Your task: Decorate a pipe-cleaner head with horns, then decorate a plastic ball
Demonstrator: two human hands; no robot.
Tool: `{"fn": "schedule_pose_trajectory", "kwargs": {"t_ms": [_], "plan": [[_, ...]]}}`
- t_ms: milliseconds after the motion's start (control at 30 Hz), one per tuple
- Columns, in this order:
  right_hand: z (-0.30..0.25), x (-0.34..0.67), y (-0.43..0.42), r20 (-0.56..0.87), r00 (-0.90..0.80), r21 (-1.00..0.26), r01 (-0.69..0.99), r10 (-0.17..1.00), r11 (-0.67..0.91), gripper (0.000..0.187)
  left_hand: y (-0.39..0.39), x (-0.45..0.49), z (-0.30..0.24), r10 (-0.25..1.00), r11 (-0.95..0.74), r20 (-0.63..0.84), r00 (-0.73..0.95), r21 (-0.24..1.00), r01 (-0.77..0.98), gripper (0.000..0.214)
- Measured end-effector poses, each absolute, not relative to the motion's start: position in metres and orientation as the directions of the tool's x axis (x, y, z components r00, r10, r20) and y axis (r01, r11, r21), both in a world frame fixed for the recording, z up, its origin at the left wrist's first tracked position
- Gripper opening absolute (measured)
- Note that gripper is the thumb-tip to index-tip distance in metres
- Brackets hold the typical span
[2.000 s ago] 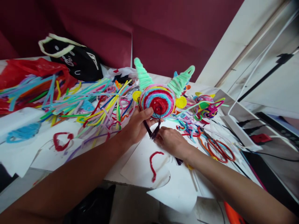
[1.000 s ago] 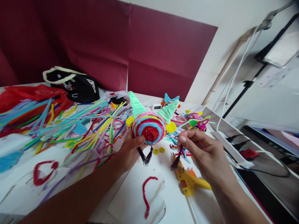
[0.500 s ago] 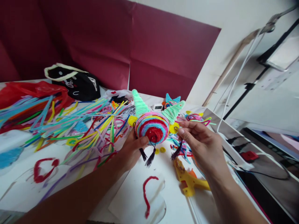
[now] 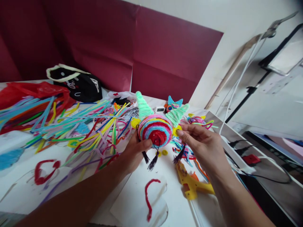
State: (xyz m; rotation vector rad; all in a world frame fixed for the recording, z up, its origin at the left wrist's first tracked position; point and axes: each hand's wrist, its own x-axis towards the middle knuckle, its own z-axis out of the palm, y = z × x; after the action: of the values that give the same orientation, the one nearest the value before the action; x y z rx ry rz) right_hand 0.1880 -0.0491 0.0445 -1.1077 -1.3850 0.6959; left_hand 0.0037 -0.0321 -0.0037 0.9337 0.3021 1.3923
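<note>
My left hand [image 4: 137, 151] grips the lower left of a striped pipe-cleaner head [image 4: 155, 127], its thumb on the red centre. Two mint-green horns [image 4: 144, 105] stick up from it, and a yellow disc sits at each side. Dark tassels hang from the left disc, from the red centre [image 4: 153, 160] and from the right disc. The fingers of my right hand [image 4: 199, 138] pinch the right yellow disc [image 4: 177, 130] by its edge, where the tassel's loop shows. Below lies a white sheet [image 4: 132, 198] with a curved red pipe cleaner [image 4: 148, 198].
Loose pipe cleaners [image 4: 94, 126] spread over the left of the table, beside a black bag [image 4: 78, 88]. A yellow glue gun [image 4: 194, 186] lies below my right hand. Behind the head stand a small digital display [image 4: 159, 109] and a blue-eared figure [image 4: 174, 102]. Cables and a power strip [image 4: 236, 154] line the right.
The striped head has shifted very slightly to the right and down in view. Both hands keep their holds, and the right fingers have moved a little at the yellow disc.
</note>
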Motion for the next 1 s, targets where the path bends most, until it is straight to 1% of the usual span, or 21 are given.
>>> {"fn": "schedule_pose_trajectory", "kwargs": {"t_ms": [233, 400, 667, 833, 1000], "plan": [[0.0441, 0.1886, -0.0450, 0.342, 0.097, -0.937, 0.110, 0.935, 0.332, 0.032, -0.0318, 0.0039, -0.0034, 0.916, -0.093, 0.336, 0.219, 0.708, -0.700, 0.050], [0.0478, 0.1880, -0.0436, 0.291, 0.086, -0.955, 0.093, 0.953, 0.283, 0.036, -0.0336, 0.0049, 0.0000, 0.920, -0.099, 0.334, 0.206, 0.706, -0.701, 0.055], [0.0482, 0.1868, -0.0422, 0.299, 0.059, -0.951, 0.096, 0.953, 0.292, 0.032, -0.0346, 0.0050, 0.0022, 0.917, -0.089, 0.334, 0.216, 0.703, -0.706, 0.059], [0.0463, 0.1851, -0.0428, 0.301, 0.100, -0.953, 0.047, 0.948, 0.298, 0.028, -0.0337, 0.0036, -0.0009, 0.921, -0.056, 0.309, 0.236, 0.706, -0.706, 0.057], [0.0445, 0.1832, -0.0426, 0.320, 0.139, -0.947, 0.021, 0.937, 0.320, 0.032, -0.0329, 0.0027, -0.0064, 0.935, -0.036, 0.270, 0.230, 0.719, -0.694, 0.057]]}}
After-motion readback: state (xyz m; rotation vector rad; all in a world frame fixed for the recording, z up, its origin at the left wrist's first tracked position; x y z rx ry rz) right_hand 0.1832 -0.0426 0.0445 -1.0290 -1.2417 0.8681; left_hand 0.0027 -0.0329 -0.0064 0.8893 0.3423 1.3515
